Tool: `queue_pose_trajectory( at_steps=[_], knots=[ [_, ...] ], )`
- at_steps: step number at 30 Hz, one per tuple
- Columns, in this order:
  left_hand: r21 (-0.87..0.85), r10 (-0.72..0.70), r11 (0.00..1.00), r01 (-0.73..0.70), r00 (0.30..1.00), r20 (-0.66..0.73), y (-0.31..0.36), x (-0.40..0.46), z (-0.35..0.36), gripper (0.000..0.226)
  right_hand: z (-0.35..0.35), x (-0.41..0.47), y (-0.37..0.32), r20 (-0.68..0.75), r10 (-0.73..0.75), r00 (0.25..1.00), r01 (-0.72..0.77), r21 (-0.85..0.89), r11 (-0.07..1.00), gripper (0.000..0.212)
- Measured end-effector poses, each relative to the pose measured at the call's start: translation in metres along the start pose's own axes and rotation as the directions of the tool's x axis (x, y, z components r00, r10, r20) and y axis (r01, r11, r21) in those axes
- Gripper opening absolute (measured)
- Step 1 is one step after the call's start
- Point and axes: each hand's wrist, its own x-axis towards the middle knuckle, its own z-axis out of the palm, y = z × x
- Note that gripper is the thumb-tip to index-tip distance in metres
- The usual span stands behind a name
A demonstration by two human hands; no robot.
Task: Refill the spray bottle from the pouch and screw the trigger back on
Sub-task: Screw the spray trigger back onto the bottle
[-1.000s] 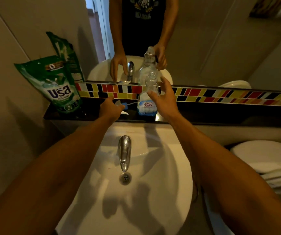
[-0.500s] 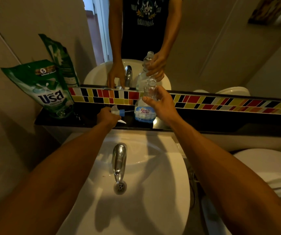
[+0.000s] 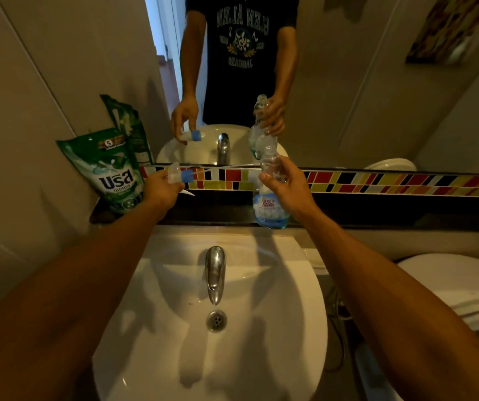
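Note:
A clear spray bottle (image 3: 270, 208) with a blue-and-white label stands at the front edge of the dark shelf (image 3: 377, 211), its neck without a trigger. My right hand (image 3: 286, 188) grips its neck and upper body. My left hand (image 3: 161, 189) holds the white trigger head with blue collar (image 3: 182, 176) above the shelf, left of the bottle; its thin dip tube stretches right toward the bottle's mouth. The green refill pouch (image 3: 112, 169) leans upright against the left wall on the shelf.
A white basin (image 3: 174, 328) with a chrome tap (image 3: 215, 273) lies below the shelf. A mirror above a coloured tile strip reflects a person's arms and torso. A white toilet (image 3: 458, 290) is at the right. Walls close in at the left.
My left hand has lifted the trigger head off the shelf, up and to the left. My right hand keeps hold of the bottle. The camera has tilted down and nearer.

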Motion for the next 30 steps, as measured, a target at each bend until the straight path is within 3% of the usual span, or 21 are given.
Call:
queue_pose_trajectory(
  at_steps=[6,10,16,30],
  knots=[
    [-0.039,0.077,0.996,-0.078,0.996,-0.041,0.03,-0.016,-0.038,0.041,-0.009,-0.032,-0.018,-0.001,-0.011,1.0,0.011,-0.056,0.998,0.033],
    [-0.036,0.128,0.991,-0.13,0.991,-0.047,0.043,-0.026,-0.06,0.039,-0.013,-0.046,-0.022,0.01,0.019,1.0,-0.018,-0.104,0.994,0.044],
    [-0.042,0.148,0.988,-0.149,0.989,-0.03,0.049,-0.035,-0.087,0.055,-0.018,-0.054,-0.031,-0.025,0.041,0.999,-0.045,-0.184,0.982,0.048],
    [-0.018,0.28,0.96,-0.28,0.96,0.017,0.063,-0.045,-0.116,0.057,-0.008,-0.072,-0.051,0.023,0.032,0.999,-0.027,-0.182,0.983,0.052]
  ],
)
